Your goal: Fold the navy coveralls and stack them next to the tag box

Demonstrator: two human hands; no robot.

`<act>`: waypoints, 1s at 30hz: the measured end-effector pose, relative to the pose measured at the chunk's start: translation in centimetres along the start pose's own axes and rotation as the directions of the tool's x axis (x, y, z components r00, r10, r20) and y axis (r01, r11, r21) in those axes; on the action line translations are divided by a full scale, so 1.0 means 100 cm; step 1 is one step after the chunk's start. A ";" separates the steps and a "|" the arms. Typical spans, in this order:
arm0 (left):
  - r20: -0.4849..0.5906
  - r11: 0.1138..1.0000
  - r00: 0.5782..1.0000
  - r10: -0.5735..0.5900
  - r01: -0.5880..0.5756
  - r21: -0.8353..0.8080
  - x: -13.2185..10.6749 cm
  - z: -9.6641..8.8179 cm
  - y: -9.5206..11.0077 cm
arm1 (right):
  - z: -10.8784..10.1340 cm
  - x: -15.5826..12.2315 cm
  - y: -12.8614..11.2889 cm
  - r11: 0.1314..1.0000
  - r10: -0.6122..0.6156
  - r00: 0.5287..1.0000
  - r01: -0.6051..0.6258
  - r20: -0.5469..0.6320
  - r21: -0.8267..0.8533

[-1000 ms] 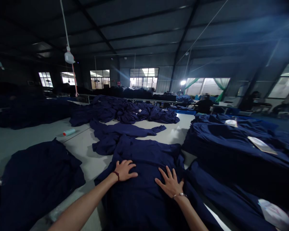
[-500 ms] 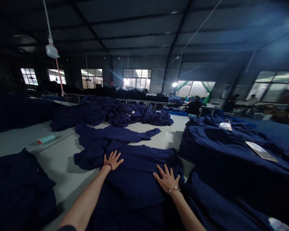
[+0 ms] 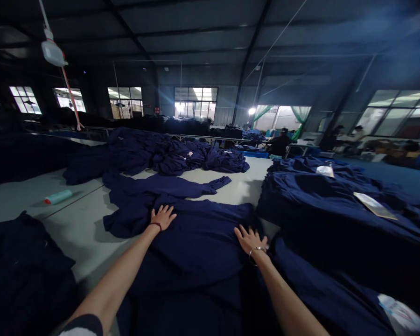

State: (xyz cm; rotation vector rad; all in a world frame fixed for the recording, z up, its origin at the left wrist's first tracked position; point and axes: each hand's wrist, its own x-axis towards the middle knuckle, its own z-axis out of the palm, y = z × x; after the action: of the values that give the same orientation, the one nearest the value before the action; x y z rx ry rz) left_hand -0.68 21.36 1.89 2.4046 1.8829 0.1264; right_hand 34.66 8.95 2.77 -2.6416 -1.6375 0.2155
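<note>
A navy blue garment (image 3: pixel 199 242) lies spread flat on the grey table (image 3: pixel 73 224) in front of me. My left hand (image 3: pixel 163 217) rests palm down on its upper left part, fingers spread and open. My right hand (image 3: pixel 251 239) lies flat on the garment's right side, fingers apart, a bracelet on the wrist. Neither hand holds anything. A second navy garment (image 3: pixel 161 186) with a long sleeve lies just beyond the first.
A tall stack of navy garments (image 3: pixel 336 205) with paper sheets on top stands at the right. A heap of navy clothes (image 3: pixel 168 156) lies farther back. A teal tube (image 3: pixel 58 197) lies on the table at left. People sit at far tables.
Both hands have slid farther away across the garment, and the left hand's fingers have spread. The view has shifted left and forward.
</note>
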 end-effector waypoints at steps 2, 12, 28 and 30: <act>0.032 1.000 0.999 -0.014 0.013 0.011 0.001 0.003 -0.012 | 0.004 0.004 0.008 0.999 0.049 0.999 -0.049 0.022 -0.007; -0.215 0.992 0.968 0.125 -0.128 0.000 0.011 -0.002 0.028 | -0.004 0.021 -0.011 0.995 -0.084 0.975 0.093 -0.205 0.038; 0.067 0.985 0.987 0.144 -0.137 -0.108 0.054 0.001 0.057 | -0.009 0.056 -0.018 0.980 -0.056 0.998 0.057 -0.008 0.192; -0.080 0.953 0.966 0.247 -0.257 -0.162 0.036 -0.010 0.062 | -0.008 0.035 -0.019 0.967 -0.141 0.985 0.159 -0.100 0.198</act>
State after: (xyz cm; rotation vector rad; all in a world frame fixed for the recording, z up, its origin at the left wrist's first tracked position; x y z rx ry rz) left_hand 6.07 23.42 3.66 2.5329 1.5063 0.3640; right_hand 34.57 12.95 3.43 -2.3323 -1.6792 0.2493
